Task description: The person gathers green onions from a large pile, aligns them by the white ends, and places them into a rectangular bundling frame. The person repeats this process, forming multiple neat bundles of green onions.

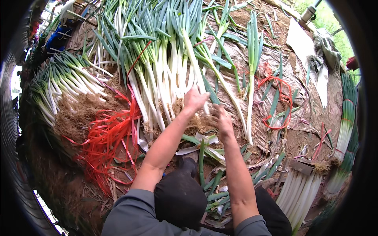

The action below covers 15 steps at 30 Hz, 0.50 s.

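Note:
My left hand (pixel 195 98) is closed around the white stem of a long green onion (pixel 193 60), low down near its root end. My right hand (pixel 223 121) is just right of that root end, its fingers blurred; whether they grip the roots is hard to see. Under and beyond my left hand lies a broad pile of green onions (pixel 159 67), leaves pointing away from me and roots towards me. Two separate green onions, one slanting (pixel 227 84) and one straighter (pixel 251 79), lie to the right of the pile.
Red plastic ties (pixel 107 135) lie heaped at the left, beside more rooted onions (pixel 69 85). Stripped leaves (pixel 217 188) litter the ground between my legs. Tied bundles (pixel 344 132) and a bundle of white stems (pixel 299 191) lie right. A crumpled sheet (pixel 236 59) covers soil.

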Tool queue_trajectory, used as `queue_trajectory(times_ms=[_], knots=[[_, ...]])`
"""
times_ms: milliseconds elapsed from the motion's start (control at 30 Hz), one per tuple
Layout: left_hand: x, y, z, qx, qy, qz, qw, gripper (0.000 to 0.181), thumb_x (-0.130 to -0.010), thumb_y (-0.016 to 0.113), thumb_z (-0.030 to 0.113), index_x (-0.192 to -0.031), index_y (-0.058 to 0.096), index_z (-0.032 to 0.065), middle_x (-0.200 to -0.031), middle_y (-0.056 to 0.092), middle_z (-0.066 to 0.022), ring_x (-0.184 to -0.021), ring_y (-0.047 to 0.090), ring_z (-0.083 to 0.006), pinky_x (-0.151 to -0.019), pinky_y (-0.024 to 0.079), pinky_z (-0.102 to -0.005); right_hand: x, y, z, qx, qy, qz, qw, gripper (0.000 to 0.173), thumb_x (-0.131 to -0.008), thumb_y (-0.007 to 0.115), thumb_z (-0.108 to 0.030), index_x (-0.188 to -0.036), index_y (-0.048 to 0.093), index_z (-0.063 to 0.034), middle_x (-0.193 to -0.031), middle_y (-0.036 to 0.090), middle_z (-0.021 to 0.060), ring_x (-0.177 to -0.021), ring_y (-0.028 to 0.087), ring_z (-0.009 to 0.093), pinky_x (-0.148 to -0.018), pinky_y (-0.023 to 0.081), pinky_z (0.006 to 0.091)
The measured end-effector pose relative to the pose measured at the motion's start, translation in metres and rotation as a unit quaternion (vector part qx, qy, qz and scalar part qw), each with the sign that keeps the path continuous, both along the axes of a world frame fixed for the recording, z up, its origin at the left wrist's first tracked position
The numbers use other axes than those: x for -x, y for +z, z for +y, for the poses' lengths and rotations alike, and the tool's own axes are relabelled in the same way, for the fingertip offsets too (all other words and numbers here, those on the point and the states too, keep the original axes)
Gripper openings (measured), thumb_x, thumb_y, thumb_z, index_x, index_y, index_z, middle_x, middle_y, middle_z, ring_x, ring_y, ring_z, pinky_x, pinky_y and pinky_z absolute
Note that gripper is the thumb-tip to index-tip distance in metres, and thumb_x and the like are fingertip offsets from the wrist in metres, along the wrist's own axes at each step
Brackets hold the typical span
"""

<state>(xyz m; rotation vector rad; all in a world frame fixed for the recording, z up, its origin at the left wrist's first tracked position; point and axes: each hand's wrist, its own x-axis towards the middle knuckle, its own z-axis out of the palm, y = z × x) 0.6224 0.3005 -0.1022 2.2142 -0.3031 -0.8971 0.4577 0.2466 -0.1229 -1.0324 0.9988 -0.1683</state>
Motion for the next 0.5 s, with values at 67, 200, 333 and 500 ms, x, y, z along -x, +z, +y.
queue_trajectory(times_ms=[67, 200, 333, 500], knots=[[0.005, -0.018, 0.004, 0.052, -0.037, -0.047, 0.997, 0.035, -0.103, 0.066, 0.036, -0.113, 0.073, 0.0028, -0.095, 0.075, -0.0105, -0.082, 0.07, -0.0224, -0.079, 0.058, -0.0418, -0.021, 0.011, 0.004, -0.048, 0.007, -0.046, 0.998, 0.047, -0.108, 0.061, -0.048, -0.117, 0.069, -0.0025, -0.087, 0.07, 0.0053, -0.068, 0.064, 0.013, -0.061, 0.052, 0.0299], [-0.019, -0.013, 0.016, 0.012, 0.005, -0.178, 0.984, 0.041, -0.106, 0.062, 0.038, -0.123, 0.066, 0.0009, -0.11, 0.071, -0.0144, -0.1, 0.068, -0.0252, -0.084, 0.056, -0.039, -0.01, 0.019, -0.017, 0.089, -0.047, -0.067, 0.993, 0.03, -0.108, 0.066, -0.033, -0.108, 0.075, -0.004, -0.069, 0.056, -0.0065, -0.052, 0.042, 0.004, -0.046, 0.032, 0.022], [-0.061, -0.04, 0.059, -0.235, -0.07, -0.366, 0.898, 0.044, -0.092, 0.058, 0.005, -0.134, 0.056, -0.0075, -0.126, 0.063, -0.026, -0.112, 0.065, -0.0325, -0.099, 0.048, -0.0488, 0.041, 0.065, -0.048, 0.116, -0.105, -0.124, 0.98, 0.04, -0.111, 0.06, -0.036, -0.113, 0.075, 0.0006, -0.066, 0.053, -0.0067, -0.048, 0.036, 0.002, -0.041, 0.027, 0.0201], [-0.077, -0.055, 0.054, -0.278, -0.092, -0.305, 0.906, 0.046, -0.092, 0.062, 0.011, -0.131, 0.056, -0.0107, -0.111, 0.071, -0.0208, -0.1, 0.07, -0.0329, -0.086, 0.053, -0.0485, 0.104, 0.048, -0.079, 0.033, -0.127, -0.167, 0.977, 0.042, -0.107, 0.068, -0.034, -0.12, 0.07, 0.0066, -0.07, 0.058, -0.0026, -0.058, 0.051, 0.004, -0.05, 0.04, 0.0192]])
